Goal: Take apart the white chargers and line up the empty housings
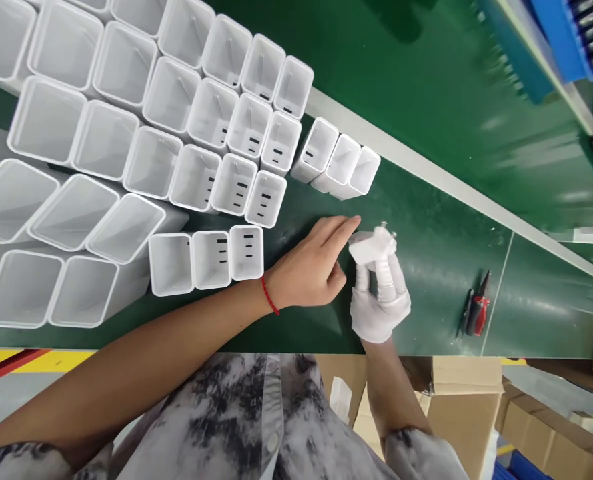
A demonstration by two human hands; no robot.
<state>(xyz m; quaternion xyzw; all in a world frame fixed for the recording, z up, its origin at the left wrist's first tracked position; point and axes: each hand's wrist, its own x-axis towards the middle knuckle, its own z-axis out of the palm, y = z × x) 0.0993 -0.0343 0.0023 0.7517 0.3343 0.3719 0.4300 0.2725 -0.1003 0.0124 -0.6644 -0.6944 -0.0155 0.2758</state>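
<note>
My gloved right hand (379, 303) pinches a small white plug part (372, 245) above the green table (426, 200); my bare left hand (312, 267) touches its edge, fingers loose. Its underside is hidden; shells (246, 252) sit left.

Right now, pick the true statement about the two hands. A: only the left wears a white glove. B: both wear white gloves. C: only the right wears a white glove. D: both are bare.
C: the right hand wears a white glove and holds a small white plastic part, while the left hand is bare, with a red cord at the wrist.
</note>
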